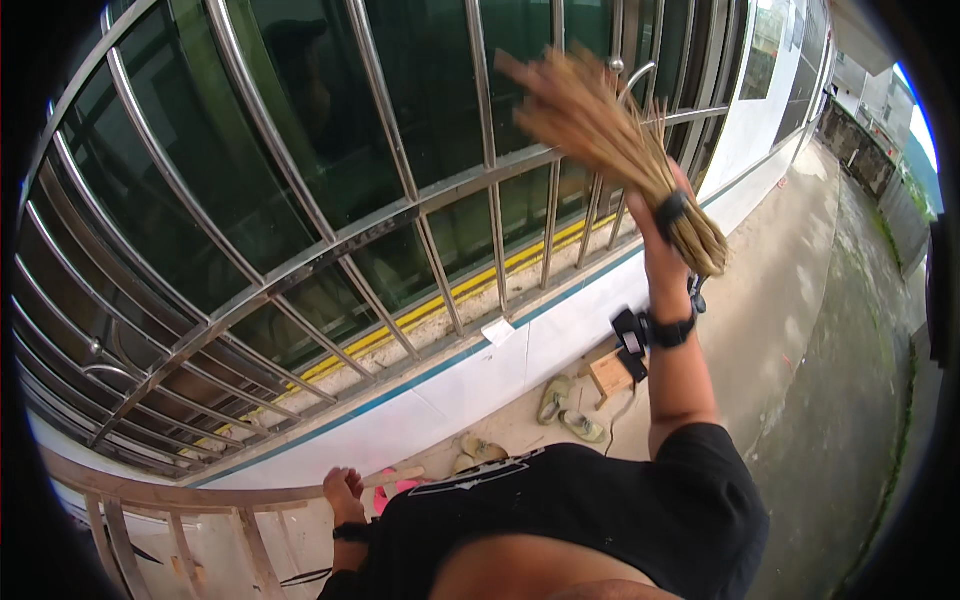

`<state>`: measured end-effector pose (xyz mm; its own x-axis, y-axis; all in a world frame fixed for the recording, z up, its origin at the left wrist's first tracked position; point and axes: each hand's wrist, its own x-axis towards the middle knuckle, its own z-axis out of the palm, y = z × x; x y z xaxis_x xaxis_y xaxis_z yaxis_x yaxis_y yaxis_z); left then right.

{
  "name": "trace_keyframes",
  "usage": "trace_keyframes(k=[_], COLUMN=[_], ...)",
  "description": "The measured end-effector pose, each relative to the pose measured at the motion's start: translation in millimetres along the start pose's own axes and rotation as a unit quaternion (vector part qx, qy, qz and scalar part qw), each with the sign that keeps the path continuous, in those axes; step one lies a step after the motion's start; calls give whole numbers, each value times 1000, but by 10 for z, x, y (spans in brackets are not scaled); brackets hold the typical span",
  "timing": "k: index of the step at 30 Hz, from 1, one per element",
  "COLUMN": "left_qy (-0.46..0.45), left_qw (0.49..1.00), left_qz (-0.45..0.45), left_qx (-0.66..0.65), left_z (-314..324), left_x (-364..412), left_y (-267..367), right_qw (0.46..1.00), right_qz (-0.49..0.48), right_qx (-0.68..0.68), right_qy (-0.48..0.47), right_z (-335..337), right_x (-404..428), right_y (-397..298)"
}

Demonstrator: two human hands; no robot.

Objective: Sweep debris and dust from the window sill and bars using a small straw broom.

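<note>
My right hand (660, 232) grips a short whisk of dry plant stalks (607, 131), near its bound end with a black band. Its blurred bristles spread up and left in front of a stainless steel window grille (420, 202); whether they touch the bars cannot be told. Behind the bars are dark glass panes (427, 82) and a window track with yellow strips (442, 294). Low down, my left hand (344, 489) has its fingers curled beside a brown wooden rail (202, 491). Whether it grips the rail is unclear.
A white wall (450, 397) with a teal stripe runs below the window, a white paper scrap (497, 332) on its ledge. Shoes (570, 412), a small wooden stool (611, 373) and a pink item (390, 487) lie along its foot. Concrete paving (817, 315) extends to the right.
</note>
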<state>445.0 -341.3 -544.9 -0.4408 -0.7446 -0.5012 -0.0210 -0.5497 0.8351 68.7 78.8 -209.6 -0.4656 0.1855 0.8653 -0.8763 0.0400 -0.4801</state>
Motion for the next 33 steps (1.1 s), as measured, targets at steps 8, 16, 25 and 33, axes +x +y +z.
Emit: trace_keyframes(k=[8, 16, 25, 33], left_qy=[51, 46, 55, -22], left_qw=[997, 998, 998, 998], left_qz=[8, 6, -10, -36], left_qx=[54, 52, 9, 55], left_z=[395, 340, -20, 251], left_x=[-129, -31, 24, 145], left_y=[86, 156, 84, 50], right_qw=[938, 982, 926, 933], right_qz=[208, 184, 56, 170], right_qx=[234, 35, -312, -156], right_qy=[-146, 27, 205, -277], right_z=[-103, -800, -1065, -856], right_x=[225, 968, 1390, -390], right_y=[-316, 971, 1556, 757])
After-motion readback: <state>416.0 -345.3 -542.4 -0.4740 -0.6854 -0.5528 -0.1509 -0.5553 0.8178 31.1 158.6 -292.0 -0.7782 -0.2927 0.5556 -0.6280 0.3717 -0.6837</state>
